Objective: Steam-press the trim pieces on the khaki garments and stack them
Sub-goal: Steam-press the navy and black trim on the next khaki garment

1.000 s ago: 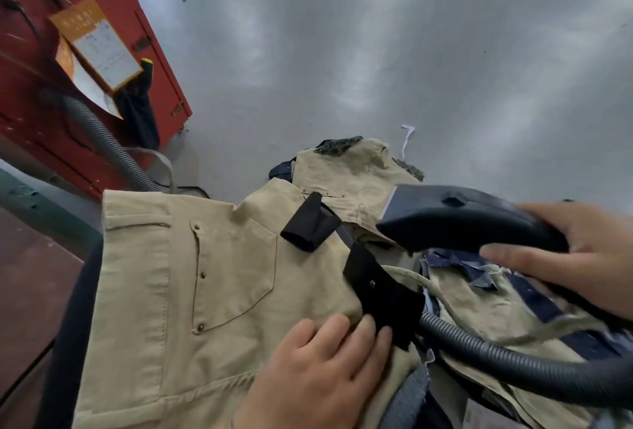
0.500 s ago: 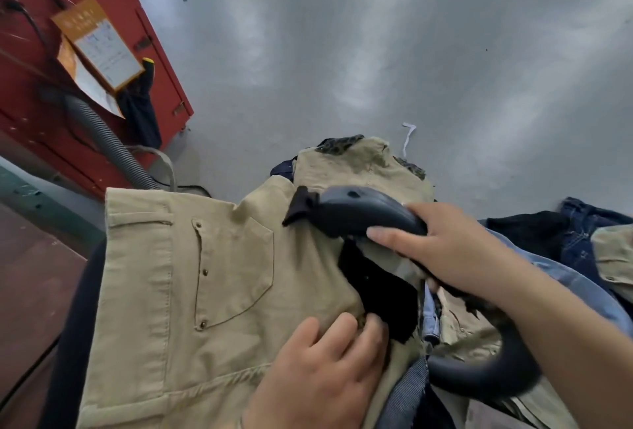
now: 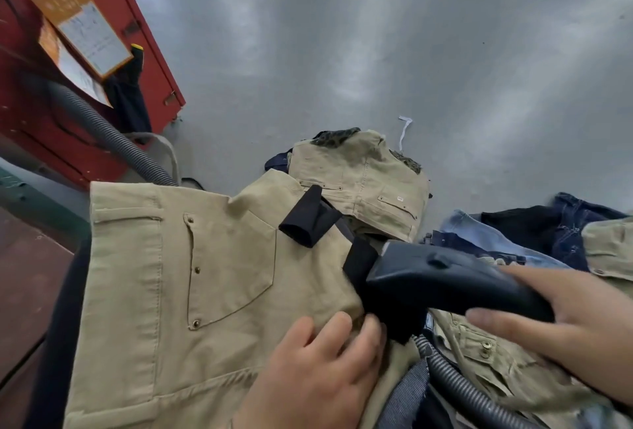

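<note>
Khaki garment (image 3: 212, 291) spread flat on the work surface, pocket upward. The left hand (image 3: 318, 373) presses its lower edge with fingers nearly straight. The right hand (image 3: 561, 322) grips the dark steam iron (image 3: 442, 281), whose nose lies on the lower black trim piece (image 3: 359, 257). A second black trim piece (image 3: 308, 219) stands folded just above. Further khaki garments (image 3: 359, 171) lie beyond.

A khaki garment (image 3: 144, 291) lies flat over a dark padded board (image 3: 54, 343). Beyond it, the grey floor (image 3: 376, 51) carries another khaki garment (image 3: 359, 171), denim pieces (image 3: 548, 223) and a white scrap (image 3: 405, 130).
</note>
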The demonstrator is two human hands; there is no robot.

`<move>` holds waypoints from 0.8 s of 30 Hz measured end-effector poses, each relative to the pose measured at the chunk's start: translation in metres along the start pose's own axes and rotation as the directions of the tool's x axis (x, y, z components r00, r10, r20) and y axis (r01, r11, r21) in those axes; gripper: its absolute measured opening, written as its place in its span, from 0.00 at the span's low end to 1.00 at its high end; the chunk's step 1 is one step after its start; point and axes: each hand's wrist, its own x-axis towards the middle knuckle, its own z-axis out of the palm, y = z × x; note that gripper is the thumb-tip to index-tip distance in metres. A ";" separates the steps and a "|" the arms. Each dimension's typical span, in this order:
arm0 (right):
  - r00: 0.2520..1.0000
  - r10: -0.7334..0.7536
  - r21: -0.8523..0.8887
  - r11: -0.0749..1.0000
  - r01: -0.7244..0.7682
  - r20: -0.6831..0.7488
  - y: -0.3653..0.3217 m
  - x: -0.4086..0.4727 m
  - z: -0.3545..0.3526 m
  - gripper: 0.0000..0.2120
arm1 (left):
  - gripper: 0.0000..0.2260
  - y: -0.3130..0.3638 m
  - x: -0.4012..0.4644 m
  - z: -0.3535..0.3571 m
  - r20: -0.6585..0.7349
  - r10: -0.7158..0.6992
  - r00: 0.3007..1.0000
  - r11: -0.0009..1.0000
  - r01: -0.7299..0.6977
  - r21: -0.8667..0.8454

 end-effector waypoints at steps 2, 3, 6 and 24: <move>1.000 -0.016 -0.091 0.996 0.016 0.005 -0.011 0.008 0.009 0.33 | 0.20 0.000 0.001 -0.001 0.018 0.017 1.000 1.000 -0.017 0.006; 1.000 -0.021 -0.115 0.993 0.022 0.015 -0.017 0.012 0.013 0.31 | 0.19 0.000 0.001 -0.002 0.027 0.022 0.999 1.000 -0.022 0.007; 0.997 -0.076 -0.120 0.990 0.074 -0.016 -0.039 0.030 0.022 0.25 | 0.17 -0.001 0.001 -0.003 0.033 0.021 0.999 1.000 -0.021 0.005; 0.978 -0.128 -0.417 0.908 0.047 -0.168 -0.020 -0.017 0.029 0.39 | 0.14 0.016 -0.003 -0.009 0.104 0.015 0.994 0.996 -0.023 0.081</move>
